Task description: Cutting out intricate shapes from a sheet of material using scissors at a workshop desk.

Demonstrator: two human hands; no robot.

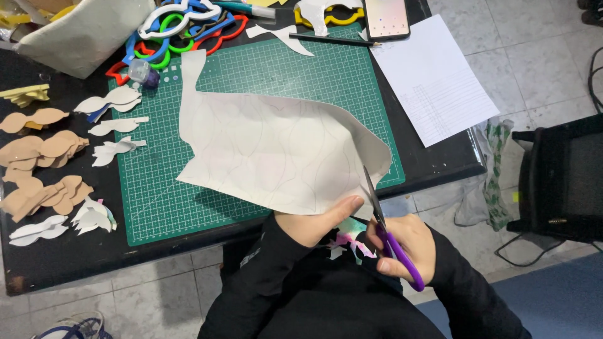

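Left hand (314, 221) pinches the white traced sheet (270, 150) above the green cutting mat (157, 201); right hand (402, 242) clenches purple-handled scissors (384, 226), whose blades could wander off the pencilled curve if the paper sags

The large white paper sheet with pencilled curves (270, 150) hides most fingers of the left hand (314, 223). The beige fabric bag (81, 31) and the pink-screened phone (386, 17) are cut off by the top edge. The faint table on the lined white paper (433, 81) is too small to make out.
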